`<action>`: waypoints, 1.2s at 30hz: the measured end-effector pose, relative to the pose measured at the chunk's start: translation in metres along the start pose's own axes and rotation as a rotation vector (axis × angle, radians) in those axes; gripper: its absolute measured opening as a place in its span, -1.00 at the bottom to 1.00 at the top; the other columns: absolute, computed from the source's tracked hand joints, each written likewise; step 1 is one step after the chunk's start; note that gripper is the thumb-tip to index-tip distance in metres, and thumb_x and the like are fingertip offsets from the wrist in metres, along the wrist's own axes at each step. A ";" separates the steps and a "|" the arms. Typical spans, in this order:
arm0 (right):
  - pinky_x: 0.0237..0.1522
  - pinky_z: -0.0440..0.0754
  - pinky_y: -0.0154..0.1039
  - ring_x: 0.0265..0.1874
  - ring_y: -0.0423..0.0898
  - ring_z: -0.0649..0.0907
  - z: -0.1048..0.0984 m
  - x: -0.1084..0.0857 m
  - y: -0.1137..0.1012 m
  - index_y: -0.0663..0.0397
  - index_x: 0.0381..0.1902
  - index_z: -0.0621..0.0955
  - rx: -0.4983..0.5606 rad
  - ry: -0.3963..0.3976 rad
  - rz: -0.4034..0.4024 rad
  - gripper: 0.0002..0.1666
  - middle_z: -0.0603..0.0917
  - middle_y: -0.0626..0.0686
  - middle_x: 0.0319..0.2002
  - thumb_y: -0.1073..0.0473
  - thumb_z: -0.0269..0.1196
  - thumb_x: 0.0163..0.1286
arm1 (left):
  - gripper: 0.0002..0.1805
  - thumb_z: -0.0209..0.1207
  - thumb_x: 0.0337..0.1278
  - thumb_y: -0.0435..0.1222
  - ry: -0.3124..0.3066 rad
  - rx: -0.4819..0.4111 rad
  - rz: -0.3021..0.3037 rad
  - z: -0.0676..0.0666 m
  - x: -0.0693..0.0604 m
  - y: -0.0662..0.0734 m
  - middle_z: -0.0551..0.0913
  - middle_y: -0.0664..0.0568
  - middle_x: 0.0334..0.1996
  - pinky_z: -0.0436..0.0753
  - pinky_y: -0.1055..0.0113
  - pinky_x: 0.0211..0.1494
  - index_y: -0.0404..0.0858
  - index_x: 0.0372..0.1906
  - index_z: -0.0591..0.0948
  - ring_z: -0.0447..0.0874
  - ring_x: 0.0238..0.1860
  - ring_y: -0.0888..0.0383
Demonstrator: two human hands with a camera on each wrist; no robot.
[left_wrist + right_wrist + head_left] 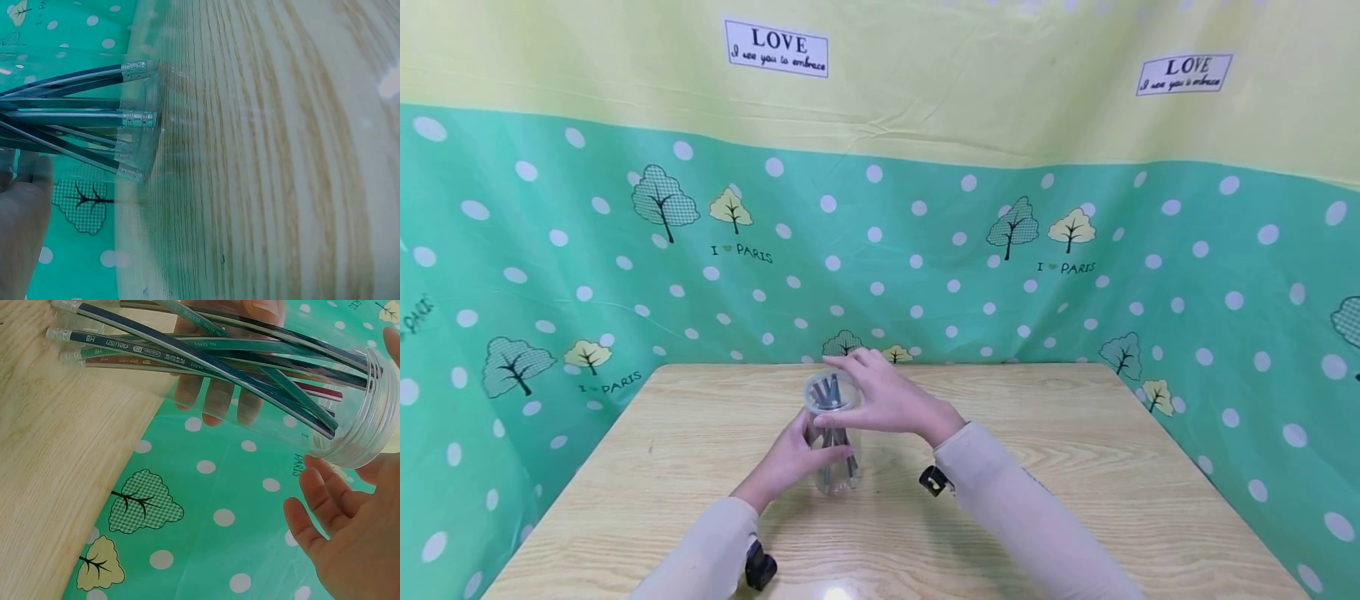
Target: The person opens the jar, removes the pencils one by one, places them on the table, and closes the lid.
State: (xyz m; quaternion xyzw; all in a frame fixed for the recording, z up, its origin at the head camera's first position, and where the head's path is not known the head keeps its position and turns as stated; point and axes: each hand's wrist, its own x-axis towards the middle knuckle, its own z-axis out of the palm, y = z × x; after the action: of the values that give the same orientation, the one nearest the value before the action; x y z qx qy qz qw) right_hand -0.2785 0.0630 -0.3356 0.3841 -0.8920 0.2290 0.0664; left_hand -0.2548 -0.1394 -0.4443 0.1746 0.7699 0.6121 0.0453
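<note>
A clear jar (847, 482) with a round threaded mouth stands upright near the middle of the table. Several dark striped pencils (156, 347) with metal-banded ends lean inside it, those ends at the jar's bottom. My left hand (790, 465) wraps the jar's body from the left; its fingers show through the clear wall in the right wrist view. At the mouth, my right hand (887, 396) spans the rim, thumb on the near side and index finger on the far side. Its other fingers (322, 500) hang beside the jar. Whether a clear lid covers the mouth, I cannot tell.
The wood-grain table (1037, 467) spreads around the jar. Behind and beside it hangs a green and yellow curtain (917, 217) with dots and trees. A black wrist mount (760, 567) sits on the left sleeve, another black mount (934, 481) on the right.
</note>
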 end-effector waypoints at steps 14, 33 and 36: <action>0.04 0.55 -0.21 0.11 -0.14 0.41 -0.003 0.001 -0.003 -0.01 0.51 0.32 0.008 -0.044 0.011 0.06 0.47 0.01 0.23 -0.45 0.30 0.23 | -0.02 0.49 0.03 -0.08 0.006 0.008 -0.016 0.000 0.001 -0.001 0.35 0.16 0.44 0.19 -0.10 0.50 0.16 0.53 0.19 0.19 0.49 0.00; 0.10 0.52 -0.17 0.13 -0.14 0.39 -0.019 -0.009 -0.008 -0.05 0.53 0.30 0.053 -0.009 0.003 0.02 0.44 -0.03 0.25 -0.36 0.35 0.26 | 0.01 0.50 0.02 -0.11 0.007 -0.015 -0.022 0.000 0.001 0.001 0.31 0.10 0.47 0.13 -0.10 0.51 0.18 0.54 0.17 0.14 0.51 0.00; 0.14 0.53 -0.14 0.17 -0.13 0.38 -0.021 -0.013 -0.008 -0.06 0.53 0.29 0.061 -0.017 0.007 0.04 0.43 -0.03 0.27 -0.37 0.35 0.25 | 0.01 0.51 0.00 -0.11 0.013 -0.013 -0.023 0.000 0.000 0.002 0.33 0.10 0.46 0.11 -0.09 0.52 0.14 0.53 0.19 0.14 0.51 0.00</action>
State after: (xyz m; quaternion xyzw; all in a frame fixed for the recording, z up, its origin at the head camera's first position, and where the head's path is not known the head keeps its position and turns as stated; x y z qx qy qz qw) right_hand -0.2646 0.0766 -0.3177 0.3850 -0.8864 0.2528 0.0463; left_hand -0.2548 -0.1391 -0.4425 0.1612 0.7681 0.6178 0.0485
